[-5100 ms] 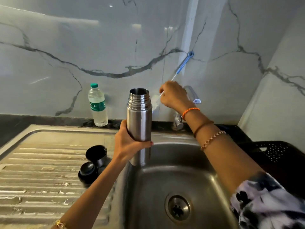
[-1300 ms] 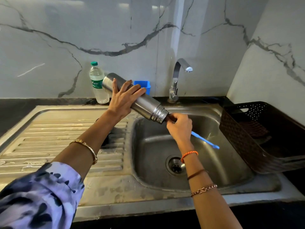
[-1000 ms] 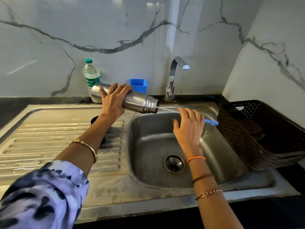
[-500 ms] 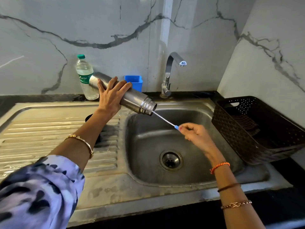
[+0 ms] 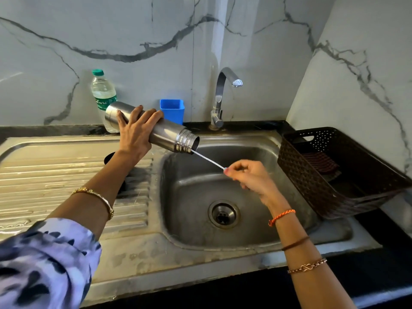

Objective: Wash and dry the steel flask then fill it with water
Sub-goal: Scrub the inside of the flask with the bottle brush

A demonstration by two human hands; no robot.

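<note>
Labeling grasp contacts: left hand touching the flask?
Touching. Head view shows the left hand wrapped over the tilted steel flask, fingers across its body.

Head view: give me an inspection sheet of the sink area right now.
Surface: steel sink, basin bare, no water running.
Job's things: steel flask tilted, mouth over basin; brush stem runs into its mouth.
Clutter: plastic bottle, blue cup, brown basket, a dark item behind the left forearm.
Grippers: left hand grips flask; right hand pinches the stem's end.
Cables: nothing seen.
Surroundings: marble wall, tap.
</note>
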